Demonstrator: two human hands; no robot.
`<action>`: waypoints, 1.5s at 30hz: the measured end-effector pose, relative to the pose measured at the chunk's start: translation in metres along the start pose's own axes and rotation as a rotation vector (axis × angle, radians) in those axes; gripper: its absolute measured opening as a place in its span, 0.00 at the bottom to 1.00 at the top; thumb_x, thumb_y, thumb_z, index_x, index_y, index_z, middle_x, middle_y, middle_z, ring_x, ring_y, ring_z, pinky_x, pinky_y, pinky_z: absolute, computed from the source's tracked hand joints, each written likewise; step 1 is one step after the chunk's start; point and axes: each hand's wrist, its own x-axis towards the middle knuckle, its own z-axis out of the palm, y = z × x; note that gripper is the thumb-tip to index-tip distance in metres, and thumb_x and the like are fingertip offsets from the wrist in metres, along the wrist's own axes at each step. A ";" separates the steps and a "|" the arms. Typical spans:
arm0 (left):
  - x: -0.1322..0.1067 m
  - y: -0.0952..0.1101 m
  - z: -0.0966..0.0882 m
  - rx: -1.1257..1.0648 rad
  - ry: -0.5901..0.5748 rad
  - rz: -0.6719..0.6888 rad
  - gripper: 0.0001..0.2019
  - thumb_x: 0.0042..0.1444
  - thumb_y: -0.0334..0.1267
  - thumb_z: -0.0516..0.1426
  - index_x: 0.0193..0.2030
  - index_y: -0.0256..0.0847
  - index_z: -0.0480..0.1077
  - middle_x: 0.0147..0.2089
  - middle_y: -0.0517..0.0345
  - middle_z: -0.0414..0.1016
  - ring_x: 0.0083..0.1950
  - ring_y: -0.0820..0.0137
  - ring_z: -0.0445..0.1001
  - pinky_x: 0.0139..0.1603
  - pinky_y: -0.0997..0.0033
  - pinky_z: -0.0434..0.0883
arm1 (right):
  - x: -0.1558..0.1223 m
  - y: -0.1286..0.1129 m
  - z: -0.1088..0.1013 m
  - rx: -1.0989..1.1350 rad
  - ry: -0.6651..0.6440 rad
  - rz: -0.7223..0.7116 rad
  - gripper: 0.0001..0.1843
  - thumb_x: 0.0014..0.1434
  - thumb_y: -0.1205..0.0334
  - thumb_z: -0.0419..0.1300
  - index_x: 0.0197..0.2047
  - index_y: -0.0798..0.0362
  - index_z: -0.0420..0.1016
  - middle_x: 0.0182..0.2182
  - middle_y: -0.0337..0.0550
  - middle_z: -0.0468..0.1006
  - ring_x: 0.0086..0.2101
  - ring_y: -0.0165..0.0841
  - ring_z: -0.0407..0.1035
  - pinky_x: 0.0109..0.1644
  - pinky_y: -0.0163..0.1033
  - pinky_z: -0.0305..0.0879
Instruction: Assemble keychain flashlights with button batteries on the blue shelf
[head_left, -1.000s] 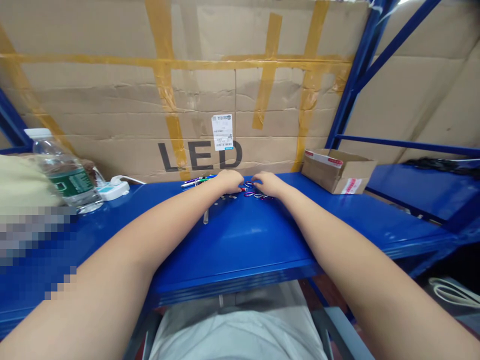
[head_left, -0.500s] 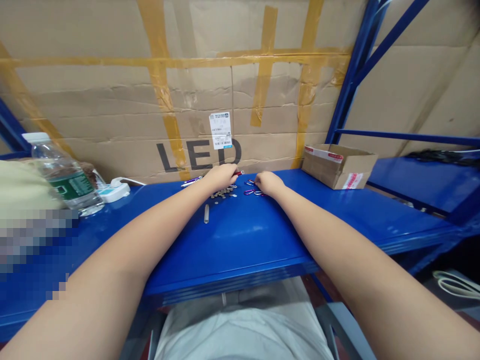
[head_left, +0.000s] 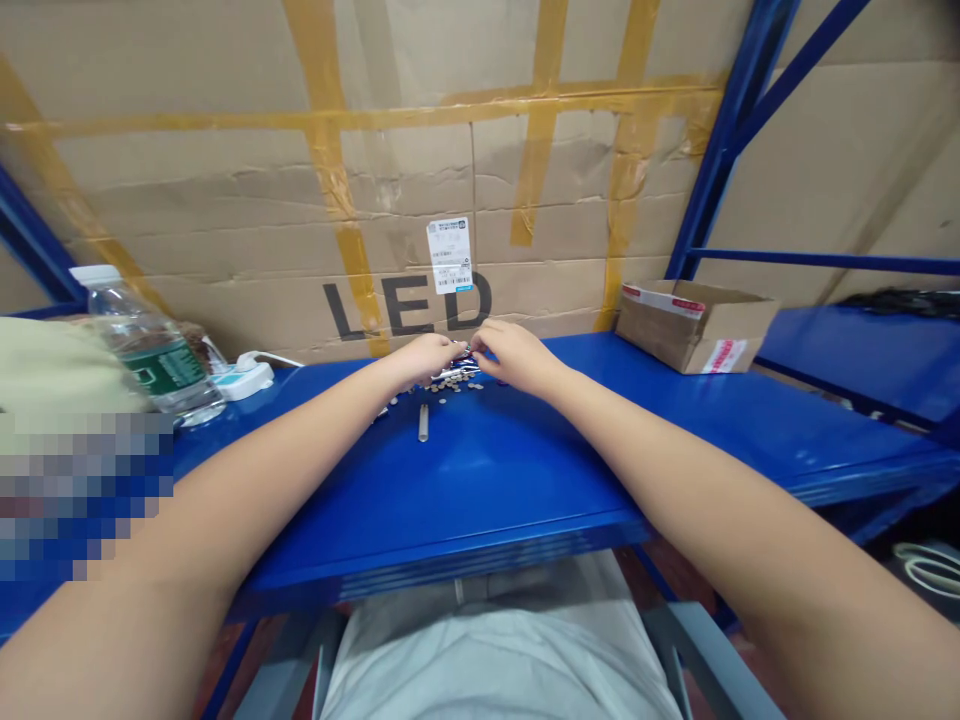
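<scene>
Small metal parts (head_left: 450, 379): a loose scatter of tiny silvery pieces on the blue table (head_left: 495, 480), at the far middle of the top, directly below the two hands; individual pieces too small to identify.
Left hand (head_left: 427, 357): knuckles up over the scatter, fingers curled down and pinched together at their tips beside the right hand; something small and coloured shows between the two hands, but which hand has it I cannot tell.
Right hand (head_left: 514, 356): meets the left hand fingertip to fingertip, fingers bent inward (whether they clasp anything is hidden by the hand itself).
Metal rod (head_left: 423, 422): short silvery cylinder lying flat, at 7 o'clock from the scatter, near it and apart from both hands.
Small cardboard box (head_left: 694, 325): open-topped, with red-and-white tape, at 3 o'clock from the hands, well apart, on the same surface.
Power strip (head_left: 244, 376): white, at 9 o'clock from the hands, against the back.
Water bottle (head_left: 146, 345): clear plastic, white cap, green label, just left of the power strip.
Cardboard sheet (head_left: 405, 200): at 12 o'clock, upright behind the table, crossed by brown tape, lettered "LED", with a white label (head_left: 449, 255).
</scene>
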 end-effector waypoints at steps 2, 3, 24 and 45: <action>-0.002 -0.006 -0.002 -0.192 -0.059 -0.050 0.13 0.61 0.42 0.53 0.26 0.41 0.58 0.22 0.64 0.56 0.18 0.78 0.51 0.20 0.74 0.46 | -0.001 -0.006 -0.001 0.012 -0.033 0.010 0.05 0.58 0.69 0.56 0.37 0.57 0.73 0.36 0.47 0.75 0.38 0.36 0.68 0.43 0.39 0.61; -0.002 -0.008 -0.002 -0.275 -0.089 -0.059 0.11 0.60 0.38 0.53 0.27 0.41 0.58 0.23 0.64 0.55 0.18 0.79 0.50 0.19 0.75 0.45 | -0.002 -0.008 -0.001 0.028 -0.046 0.024 0.05 0.58 0.69 0.56 0.37 0.56 0.72 0.36 0.47 0.75 0.38 0.35 0.68 0.43 0.39 0.61; 0.004 -0.018 0.017 0.068 0.089 0.302 0.08 0.56 0.34 0.52 0.44 0.39 0.62 0.34 0.59 0.69 0.34 0.71 0.67 0.33 0.73 0.64 | -0.005 -0.026 0.000 -0.062 -0.410 0.202 0.15 0.66 0.59 0.45 0.48 0.59 0.66 0.43 0.57 0.79 0.39 0.42 0.74 0.37 0.39 0.62; -0.008 -0.023 0.004 0.253 0.119 0.561 0.07 0.60 0.41 0.52 0.42 0.41 0.62 0.31 0.59 0.71 0.32 0.69 0.69 0.32 0.71 0.61 | -0.005 -0.014 0.007 -0.129 -0.392 0.247 0.13 0.67 0.62 0.42 0.47 0.57 0.63 0.40 0.55 0.79 0.37 0.43 0.75 0.32 0.39 0.59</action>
